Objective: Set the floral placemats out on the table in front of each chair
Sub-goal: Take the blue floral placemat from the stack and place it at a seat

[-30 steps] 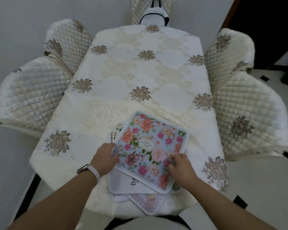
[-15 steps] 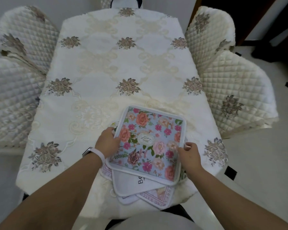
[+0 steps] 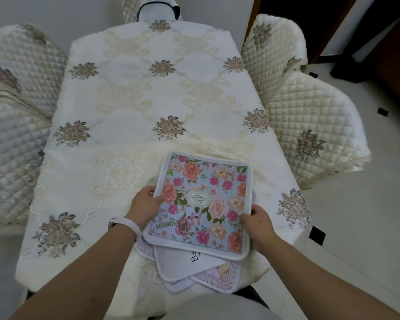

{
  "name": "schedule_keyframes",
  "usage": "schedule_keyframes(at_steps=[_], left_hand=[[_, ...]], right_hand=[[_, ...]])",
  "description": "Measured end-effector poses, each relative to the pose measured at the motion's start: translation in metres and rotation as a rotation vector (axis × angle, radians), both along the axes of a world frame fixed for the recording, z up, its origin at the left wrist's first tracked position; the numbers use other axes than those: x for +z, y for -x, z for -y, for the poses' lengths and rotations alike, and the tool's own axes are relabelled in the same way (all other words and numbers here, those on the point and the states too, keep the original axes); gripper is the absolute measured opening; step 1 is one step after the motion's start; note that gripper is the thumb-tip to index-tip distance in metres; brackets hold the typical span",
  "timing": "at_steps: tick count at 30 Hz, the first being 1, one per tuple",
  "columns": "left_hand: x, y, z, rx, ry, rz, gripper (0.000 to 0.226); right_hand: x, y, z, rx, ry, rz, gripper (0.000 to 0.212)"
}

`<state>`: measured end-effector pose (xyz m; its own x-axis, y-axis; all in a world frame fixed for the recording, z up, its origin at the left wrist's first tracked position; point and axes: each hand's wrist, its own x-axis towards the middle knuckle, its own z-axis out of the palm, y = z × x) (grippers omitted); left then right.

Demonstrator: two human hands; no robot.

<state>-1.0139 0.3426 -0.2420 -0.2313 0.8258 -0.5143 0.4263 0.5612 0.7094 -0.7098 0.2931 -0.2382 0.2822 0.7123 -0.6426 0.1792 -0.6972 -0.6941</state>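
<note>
Top floral placemat (image 3: pixel 203 204): two-handed grip at opposite edges.
Positioned over stack of placemats (image 3: pixel 183 259) at near end of surface (image 3: pixel 148 100); pinched at left edge by left hand (image 3: pixel 144 205), clasped at right edge by right hand (image 3: pixel 258 221). Probably light, thin, flexible: lift level, by both edges.

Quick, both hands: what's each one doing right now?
Left hand: holding the top floral placemat by its left edge.
Right hand: holding the same placemat's right edge.
</note>
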Motion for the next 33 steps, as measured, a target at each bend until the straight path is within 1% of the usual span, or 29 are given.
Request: schedule_keyframes(at_steps=[3,7,11,18,22,26,30,33], left_hand=[[0.014,0.0,0.005,0.025,-0.06,0.134,0.007],[0.03,-0.002,0.011,0.068,-0.11,0.272,0.011],[0.038,-0.01,0.01,0.055,-0.127,0.362,0.013],[0.045,-0.047,0.005,-0.022,-0.139,0.523,0.014],[0.06,-0.073,0.009,-0.092,-0.156,0.585,0.013],[0.073,-0.095,0.025,-0.069,-0.167,0.619,0.015],[0.081,-0.118,0.036,-0.023,-0.167,0.582,0.02],[0.087,-0.147,0.04,-0.024,-0.17,0.552,0.019]], right_hand=[[0.012,-0.002,0.002,0.02,-0.037,0.028,0.015],[0.026,-0.007,0.008,0.002,-0.08,0.055,0.012],[0.042,-0.01,0.02,-0.075,-0.152,0.084,0.013],[0.079,-0.046,0.039,-0.217,-0.262,0.136,0.024],[0.096,-0.069,0.057,-0.277,-0.301,0.181,0.02],[0.101,-0.095,0.068,-0.286,-0.316,0.15,0.018],[0.101,-0.122,0.072,-0.281,-0.353,0.124,0.018],[0.1,-0.148,0.079,-0.283,-0.383,0.095,0.019]])
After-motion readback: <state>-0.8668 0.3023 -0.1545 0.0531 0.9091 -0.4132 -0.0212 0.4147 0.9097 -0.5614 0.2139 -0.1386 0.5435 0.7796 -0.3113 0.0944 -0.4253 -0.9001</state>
